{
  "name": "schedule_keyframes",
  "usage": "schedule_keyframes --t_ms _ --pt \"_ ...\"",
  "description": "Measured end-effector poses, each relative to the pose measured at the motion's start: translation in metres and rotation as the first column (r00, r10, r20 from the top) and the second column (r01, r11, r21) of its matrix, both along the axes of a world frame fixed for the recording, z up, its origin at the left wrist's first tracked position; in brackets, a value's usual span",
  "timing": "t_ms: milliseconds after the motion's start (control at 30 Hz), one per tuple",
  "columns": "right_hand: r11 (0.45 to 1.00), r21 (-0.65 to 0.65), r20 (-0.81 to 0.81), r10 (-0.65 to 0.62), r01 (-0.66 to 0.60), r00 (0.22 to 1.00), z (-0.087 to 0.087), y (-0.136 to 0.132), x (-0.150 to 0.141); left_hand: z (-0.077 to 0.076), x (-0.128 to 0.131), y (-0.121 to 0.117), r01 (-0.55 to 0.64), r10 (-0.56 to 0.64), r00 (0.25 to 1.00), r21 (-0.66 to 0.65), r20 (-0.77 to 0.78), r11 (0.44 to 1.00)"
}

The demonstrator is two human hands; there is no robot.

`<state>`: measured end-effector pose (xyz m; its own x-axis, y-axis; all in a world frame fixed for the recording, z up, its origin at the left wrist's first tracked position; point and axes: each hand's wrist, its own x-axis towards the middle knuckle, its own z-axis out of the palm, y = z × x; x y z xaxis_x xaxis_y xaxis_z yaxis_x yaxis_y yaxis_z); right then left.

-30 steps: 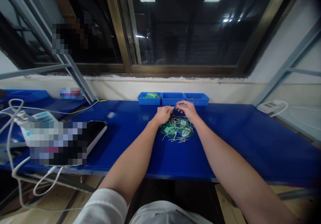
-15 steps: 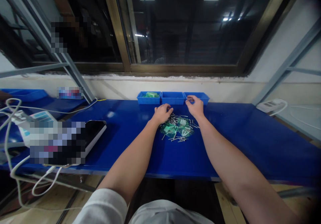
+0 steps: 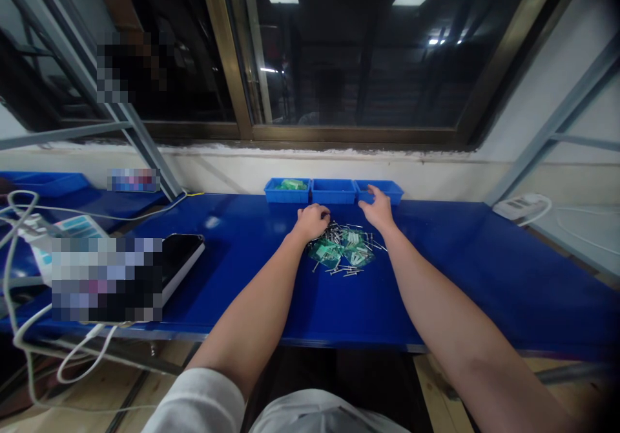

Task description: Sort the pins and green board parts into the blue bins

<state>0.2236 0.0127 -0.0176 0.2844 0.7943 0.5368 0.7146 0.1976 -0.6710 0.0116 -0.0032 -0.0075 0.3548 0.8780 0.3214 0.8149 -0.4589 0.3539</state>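
Note:
A pile of long metal screws (image 3: pixel 349 269) lies on the blue table, mixed with small green plastic bags (image 3: pixel 325 250) and white pieces. My left hand (image 3: pixel 311 222) rests at the pile's far left edge with its fingers curled in; whatever is between the fingertips is hidden. Past the pile, my right hand (image 3: pixel 378 211) hovers at the front of the right blue bin (image 3: pixel 394 191), thumb and fingers apart, with nothing seen in them. Beside that bin stand a middle blue bin (image 3: pixel 333 196) and a left blue bin (image 3: pixel 287 196) holding green bags (image 3: pixel 293 184).
On the left, a phone-like black device (image 3: pixel 181 252) lies partly blurred out, with white cables (image 3: pixel 19 339) looping around it. A white power strip (image 3: pixel 522 207) sits at the right. Metal frame posts (image 3: pixel 152 155) rise at both sides, before a window.
My right hand's fingers have parted from a pinch over the right bin. The left hand's fingers have drawn in slightly at the pile's edge.

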Motion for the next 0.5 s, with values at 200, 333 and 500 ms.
schedule_keyframes --t_ms 200,333,500 --pt "0.934 -0.246 0.072 0.285 -0.260 0.956 0.006 -0.013 -0.013 -0.001 0.000 0.001 -0.012 0.012 0.999 -0.003 -0.039 1.000" --pt "0.883 -0.385 0.151 0.347 -0.268 0.926 0.011 -0.019 -0.015 -0.002 0.000 0.002 -0.009 0.010 0.999 0.009 -0.047 1.000" --pt "0.841 -0.502 0.173 0.328 -0.203 0.929 0.013 -0.018 -0.009 0.000 0.000 -0.001 -0.024 0.023 0.998 -0.019 -0.059 1.000"
